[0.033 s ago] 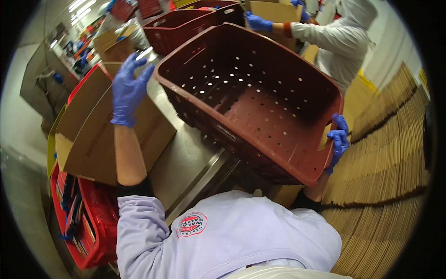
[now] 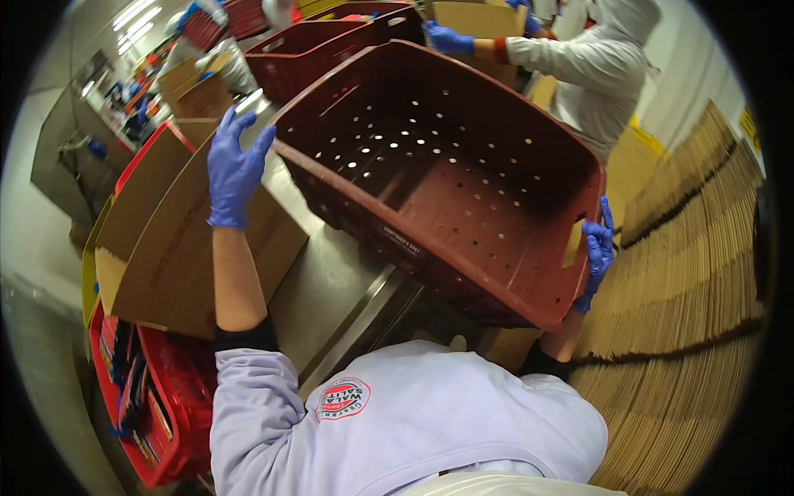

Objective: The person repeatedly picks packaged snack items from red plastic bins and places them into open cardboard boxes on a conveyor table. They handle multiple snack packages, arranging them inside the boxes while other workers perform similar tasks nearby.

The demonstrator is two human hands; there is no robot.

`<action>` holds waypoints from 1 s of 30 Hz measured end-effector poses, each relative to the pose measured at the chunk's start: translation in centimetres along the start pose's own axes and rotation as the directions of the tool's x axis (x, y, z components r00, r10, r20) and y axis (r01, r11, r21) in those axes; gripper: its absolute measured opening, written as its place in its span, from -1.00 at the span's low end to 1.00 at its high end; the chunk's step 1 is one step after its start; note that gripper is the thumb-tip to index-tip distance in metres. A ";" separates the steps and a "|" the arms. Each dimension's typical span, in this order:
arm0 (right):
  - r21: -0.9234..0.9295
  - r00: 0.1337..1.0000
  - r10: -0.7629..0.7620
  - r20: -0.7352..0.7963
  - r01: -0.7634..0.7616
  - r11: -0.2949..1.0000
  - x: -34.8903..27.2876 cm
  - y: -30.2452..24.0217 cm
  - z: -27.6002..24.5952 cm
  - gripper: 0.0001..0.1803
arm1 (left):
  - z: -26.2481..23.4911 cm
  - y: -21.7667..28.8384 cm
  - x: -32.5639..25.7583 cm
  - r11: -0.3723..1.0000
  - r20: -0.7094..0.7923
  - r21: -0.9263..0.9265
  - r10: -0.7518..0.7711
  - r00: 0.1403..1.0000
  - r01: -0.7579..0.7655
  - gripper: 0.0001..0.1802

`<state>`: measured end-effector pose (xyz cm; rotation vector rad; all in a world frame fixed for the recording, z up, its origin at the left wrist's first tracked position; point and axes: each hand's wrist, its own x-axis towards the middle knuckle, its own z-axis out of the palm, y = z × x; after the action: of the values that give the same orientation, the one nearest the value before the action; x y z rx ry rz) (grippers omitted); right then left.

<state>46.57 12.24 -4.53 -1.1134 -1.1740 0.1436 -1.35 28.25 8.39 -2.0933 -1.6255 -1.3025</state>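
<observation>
A large dark red plastic crate (image 2: 463,190), with round holes in its floor and walls, sits tilted before me and looks bare inside. At its right end, my right hand (image 2: 595,256), in a blue glove, grips the end wall beside the handle slot, one finger pointing up. My left hand (image 2: 236,169), also blue-gloved, is raised near the crate's left corner. Its fingers are spread and hold nothing; whether the thumb touches the rim I cannot tell. Under the crate is a metal table (image 2: 322,277).
Left of the table leans an open cardboard box (image 2: 198,248), above a bright red crate (image 2: 186,413) of flat packs. Stacked flat cardboard (image 2: 670,298) fills the right side. More dark red crates (image 2: 310,58) stand beyond. A co-worker in white (image 2: 595,74) handles a cardboard box at the far right.
My left hand has shifted slightly right, closer to the crate's corner. The fingers of my right hand have loosened a little, one now stretched upward. The view has moved slightly.
</observation>
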 end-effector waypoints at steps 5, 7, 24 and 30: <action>0.504 0.778 0.620 0.105 -0.579 0.641 -6.1 1.7 -3.2 -0.47 | 4.1 2.8 -1.8 0.540 0.149 -0.767 -0.377 0.914 0.347 -0.48; 0.612 0.726 0.625 0.285 -0.640 0.465 -6.8 2.2 -4.1 -0.48 | 4.9 4.2 -0.8 0.301 0.269 -0.897 -0.208 0.940 0.323 -0.54; 0.666 0.531 0.845 0.070 -0.655 0.357 -28.6 5.8 -12.7 -0.59 | 8.8 20.7 -7.1 0.529 0.475 -0.778 0.142 0.869 0.339 -0.54; 0.655 0.495 0.869 0.004 -0.658 0.372 -34.3 8.3 -12.9 -0.57 | 6.4 24.7 -8.5 0.619 0.195 -0.779 0.386 0.901 -0.096 -0.51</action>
<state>45.16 -12.51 -32.71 -0.9823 -0.1110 0.9738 22.98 16.85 7.00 -3.0522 -0.8315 -1.7949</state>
